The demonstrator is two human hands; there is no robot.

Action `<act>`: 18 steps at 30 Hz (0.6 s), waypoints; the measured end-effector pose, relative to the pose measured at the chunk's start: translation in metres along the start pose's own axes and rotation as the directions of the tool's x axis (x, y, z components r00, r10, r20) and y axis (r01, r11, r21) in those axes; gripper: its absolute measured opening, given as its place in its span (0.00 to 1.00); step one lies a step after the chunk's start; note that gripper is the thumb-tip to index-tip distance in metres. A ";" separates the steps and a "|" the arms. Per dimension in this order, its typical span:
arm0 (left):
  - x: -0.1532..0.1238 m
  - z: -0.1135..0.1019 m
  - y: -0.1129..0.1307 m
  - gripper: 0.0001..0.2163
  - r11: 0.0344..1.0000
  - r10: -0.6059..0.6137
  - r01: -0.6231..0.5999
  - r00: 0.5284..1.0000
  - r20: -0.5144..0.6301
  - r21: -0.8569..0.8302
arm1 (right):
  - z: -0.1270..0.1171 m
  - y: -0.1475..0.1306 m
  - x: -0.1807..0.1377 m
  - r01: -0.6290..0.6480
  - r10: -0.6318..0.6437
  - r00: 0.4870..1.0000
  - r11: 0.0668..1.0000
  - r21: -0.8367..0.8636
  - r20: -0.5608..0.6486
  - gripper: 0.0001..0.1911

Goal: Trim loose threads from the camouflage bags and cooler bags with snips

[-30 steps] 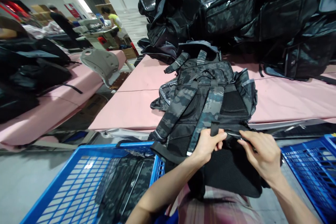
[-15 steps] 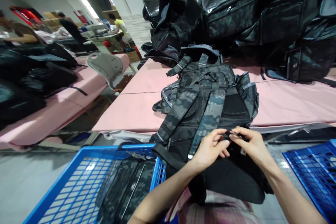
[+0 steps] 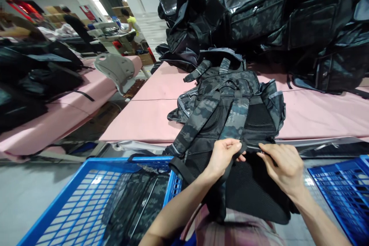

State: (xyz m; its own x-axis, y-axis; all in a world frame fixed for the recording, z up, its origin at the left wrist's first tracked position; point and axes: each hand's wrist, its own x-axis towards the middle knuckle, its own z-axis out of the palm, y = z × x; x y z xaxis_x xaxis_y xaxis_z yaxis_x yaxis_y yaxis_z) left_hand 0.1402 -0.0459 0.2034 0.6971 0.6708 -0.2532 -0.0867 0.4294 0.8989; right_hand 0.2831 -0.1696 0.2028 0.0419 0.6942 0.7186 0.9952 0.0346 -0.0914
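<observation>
A long desk covered in smooth pink sheeting (image 3: 144, 119) runs across the middle, with a big heap of black and dark-camouflage bags (image 3: 256, 19), some with shiny clear plastic panels, piled along its far side. A second pink-covered desk (image 3: 66, 113) to the left carries more dark bags (image 3: 52, 73). On the near side, a blue plastic lattice basket (image 3: 115, 160) holds folded camouflage bags (image 3: 141, 203); a pale patch on one is too blurred to read. Another blue lattice basket (image 3: 337, 184) is at the right edge. The grey-and-black camouflage fabric backpack (image 3: 233, 117) lies on the main desk, shoulder straps upward, its lower end at the near edge. A black mesh panel (image 3: 256, 188) hangs over the person's lap; whether it belongs to that backpack I cannot tell. In the background, a small red panel (image 3: 87, 12) is too far off for any writing to be made out. The left hand (image 3: 226, 155) is closed, pinching a black webbing strap (image 3: 243, 146). The right hand (image 3: 284, 165) is narrow, thumb and forefinger gripping a thin dark strip with a pale edge (image 3: 253, 147), just beside the left fingertips.
</observation>
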 end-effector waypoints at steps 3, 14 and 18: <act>0.000 -0.002 0.001 0.16 1.000 -0.012 0.011 1.000 0.026 0.016 | 0.001 0.003 -0.001 -0.053 0.050 0.998 0.993 0.104 0.036 0.07; -0.012 -0.066 0.026 0.12 0.818 0.228 -0.151 0.971 -0.073 0.555 | 0.010 0.014 -0.015 -0.501 0.473 0.865 0.787 0.360 0.171 0.09; -0.040 -0.131 0.047 0.16 0.291 0.753 0.102 0.589 -0.294 0.951 | 0.015 0.029 -0.035 -0.715 0.753 0.636 0.491 0.498 0.170 0.19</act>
State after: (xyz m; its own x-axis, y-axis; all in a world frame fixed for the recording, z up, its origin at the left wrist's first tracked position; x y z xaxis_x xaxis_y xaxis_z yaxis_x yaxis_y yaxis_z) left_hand 0.0149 0.0272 0.2089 0.1360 0.8958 0.4232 0.7230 -0.3818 0.5758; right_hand 0.3091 -0.1815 0.1648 0.7610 0.5897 0.2705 0.4149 -0.1217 -0.9017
